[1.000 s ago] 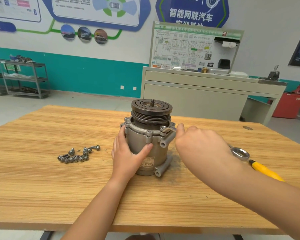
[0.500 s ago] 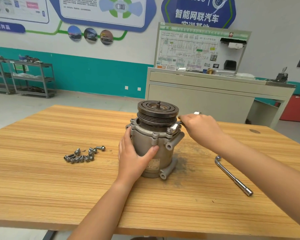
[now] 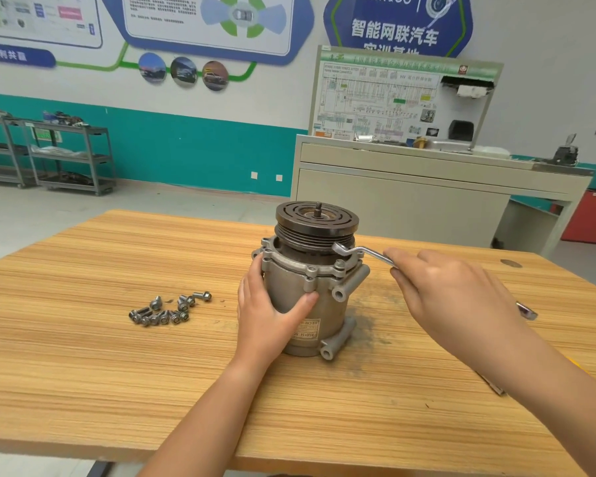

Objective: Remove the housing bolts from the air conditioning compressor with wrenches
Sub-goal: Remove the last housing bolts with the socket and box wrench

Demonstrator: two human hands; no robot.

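Since 0.5 s ago the right hand has drawn back from the flange, baring more of the wrench. Compressor stands upright mid-counter, pulley on top. The wrench's bent end sits at the pulley's lower edge, just above the flange; right fingers are curled tight round its handle. Left hand wraps the housing, thumb across the front, fingers round the far side. Loose bolts are clustered well to the left. A metal tool end shows beyond the right wrist.

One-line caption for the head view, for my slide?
Left hand grips the compressor while the right hand holds a wrench at its flange.
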